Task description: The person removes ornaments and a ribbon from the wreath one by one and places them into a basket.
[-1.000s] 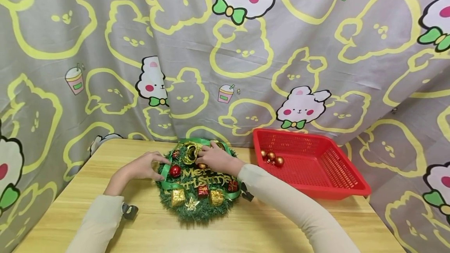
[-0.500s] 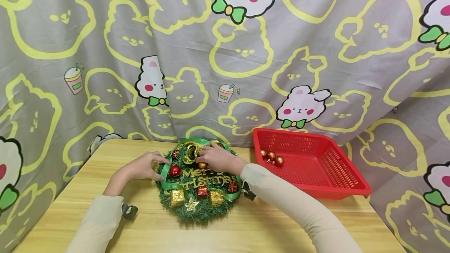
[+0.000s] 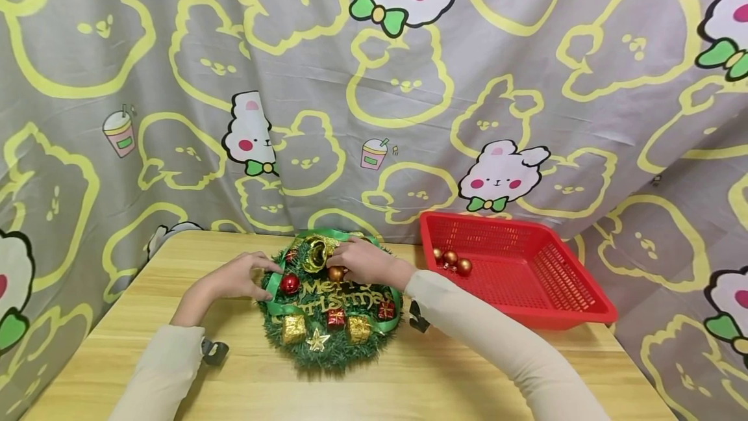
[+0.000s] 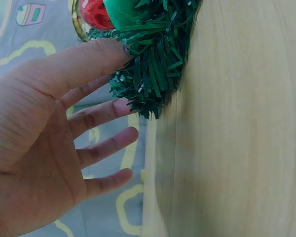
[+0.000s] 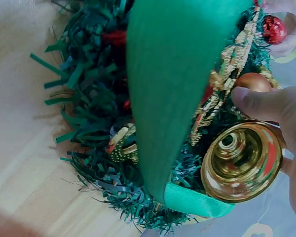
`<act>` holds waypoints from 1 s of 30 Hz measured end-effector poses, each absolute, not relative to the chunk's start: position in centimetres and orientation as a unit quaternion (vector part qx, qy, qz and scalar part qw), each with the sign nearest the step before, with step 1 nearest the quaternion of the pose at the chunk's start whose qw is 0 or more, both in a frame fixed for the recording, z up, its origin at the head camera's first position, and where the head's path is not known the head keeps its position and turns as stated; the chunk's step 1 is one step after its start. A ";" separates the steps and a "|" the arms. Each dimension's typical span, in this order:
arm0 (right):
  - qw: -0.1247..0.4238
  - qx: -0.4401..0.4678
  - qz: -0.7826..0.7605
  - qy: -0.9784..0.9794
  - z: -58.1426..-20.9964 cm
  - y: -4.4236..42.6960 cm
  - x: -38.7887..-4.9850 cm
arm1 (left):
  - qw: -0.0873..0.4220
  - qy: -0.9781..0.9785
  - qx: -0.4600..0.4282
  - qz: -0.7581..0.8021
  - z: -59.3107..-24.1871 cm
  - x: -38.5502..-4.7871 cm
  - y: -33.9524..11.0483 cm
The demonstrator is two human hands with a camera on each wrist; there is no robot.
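A green tinsel Christmas wreath (image 3: 333,357) lies on the table, bearing gold "Merry Christmas" lettering, a green ribbon (image 5: 172,89), a gold bell (image 5: 239,160) and small wrapped boxes. At its left edge my left hand (image 3: 236,276) touches the tinsel with thumb and fingertips, its fingers nearly straight, close to a red bauble (image 3: 289,283). Over the upper part, my right hand (image 3: 365,262) holds a copper-gold bauble (image 5: 254,82) beside the bell. The thumb lies against this bauble in the right wrist view; the bell and hand hide some of the other fingers.
A red plastic basket (image 3: 584,297) with perforated sides stands at the right back of the wooden table (image 3: 234,388). Three copper-gold baubles (image 3: 464,267) lie in its left corner. A patterned grey curtain (image 3: 327,167) hangs just behind the table.
My right hand has shifted slightly, leaving more of the copper-gold bauble showing below its fingers. The left hand stays at the wreath's left edge. The head view has tilted a little.
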State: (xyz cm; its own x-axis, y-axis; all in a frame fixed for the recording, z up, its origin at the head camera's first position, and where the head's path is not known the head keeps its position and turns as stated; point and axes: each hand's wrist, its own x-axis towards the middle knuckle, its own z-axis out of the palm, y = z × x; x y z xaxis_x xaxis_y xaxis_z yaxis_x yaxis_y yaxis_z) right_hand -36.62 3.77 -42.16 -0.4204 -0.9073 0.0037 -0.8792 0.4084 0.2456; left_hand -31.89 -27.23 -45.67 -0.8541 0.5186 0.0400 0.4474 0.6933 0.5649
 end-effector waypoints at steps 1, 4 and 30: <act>0.067 0.535 -0.100 -0.837 -42.0 3.8 -36.5 | 0.061 0.918 0.265 0.290 -45.7 -31.9 -27.2; 0.054 0.534 -0.089 -0.839 -41.6 3.8 -36.2 | 0.059 0.917 0.268 0.290 -45.7 -31.9 -27.3; -0.009 0.517 -0.078 -0.852 -40.5 4.3 -34.5 | 0.062 0.909 0.279 0.303 -45.6 -31.7 -27.3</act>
State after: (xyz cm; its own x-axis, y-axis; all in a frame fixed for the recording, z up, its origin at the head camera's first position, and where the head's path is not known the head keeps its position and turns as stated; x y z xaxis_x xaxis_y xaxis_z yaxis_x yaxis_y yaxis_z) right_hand -34.53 4.26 -40.51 -0.4650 -0.8801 -0.0961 -0.8828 0.4529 0.1247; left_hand -31.71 -27.32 -45.62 -0.8370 0.5443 0.0568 0.4692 0.6604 0.5862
